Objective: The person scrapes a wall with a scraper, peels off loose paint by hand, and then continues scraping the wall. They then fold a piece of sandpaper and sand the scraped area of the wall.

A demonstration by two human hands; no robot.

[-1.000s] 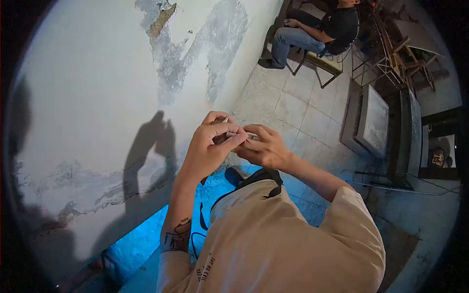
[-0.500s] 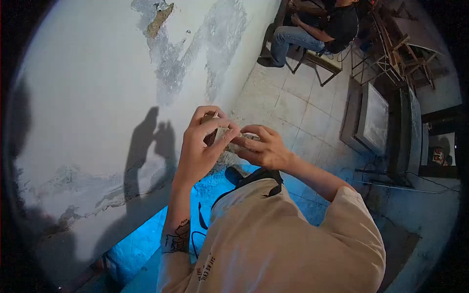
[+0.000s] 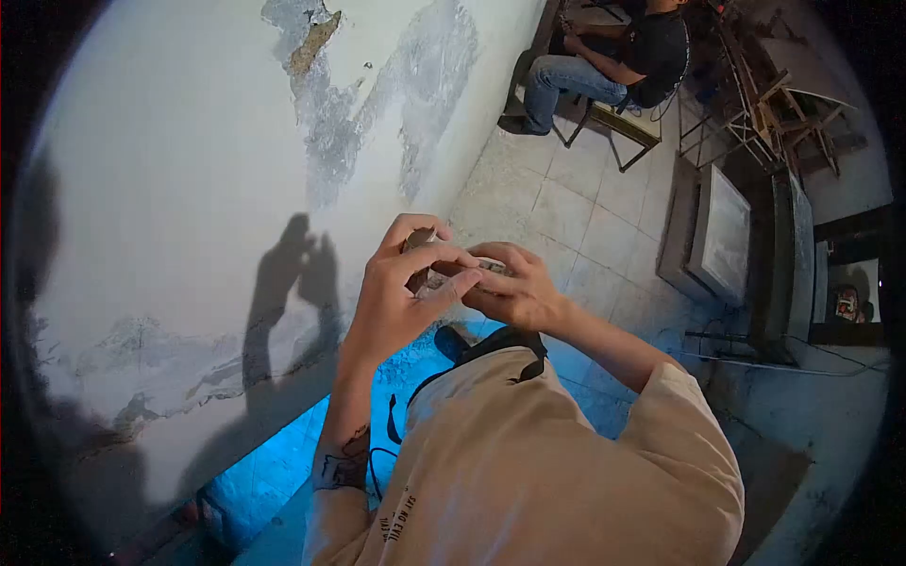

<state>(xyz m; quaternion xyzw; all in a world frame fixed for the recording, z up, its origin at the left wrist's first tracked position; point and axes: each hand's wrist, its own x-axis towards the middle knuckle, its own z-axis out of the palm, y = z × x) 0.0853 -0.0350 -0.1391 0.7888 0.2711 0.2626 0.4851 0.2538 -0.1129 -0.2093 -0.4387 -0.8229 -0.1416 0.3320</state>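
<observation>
Near the middle of the head view, my left hand [image 3: 401,283] is raised with its fingers curled around a small brownish object [image 3: 418,241], mostly hidden behind the fingers. My right hand [image 3: 514,288] meets it from the right, fingers bent and closed around something pale [image 3: 493,267] that I cannot make out. The fingertips of both hands touch or overlap. Whether the brownish and pale parts belong to one object cannot be told.
A worn white wall [image 3: 189,189] with shadows stands at the left. Beyond my hands, a seated person [image 3: 651,57] is on a stool [image 3: 623,124] on the tiled floor [image 3: 576,184]. Wooden frames [image 3: 783,104] and a pale panel [image 3: 725,231] are at the right.
My left hand has shifted slightly right, and its fingers now overlap my right hand's fingertips more. The hands' shadows on the wall have drawn closer together.
</observation>
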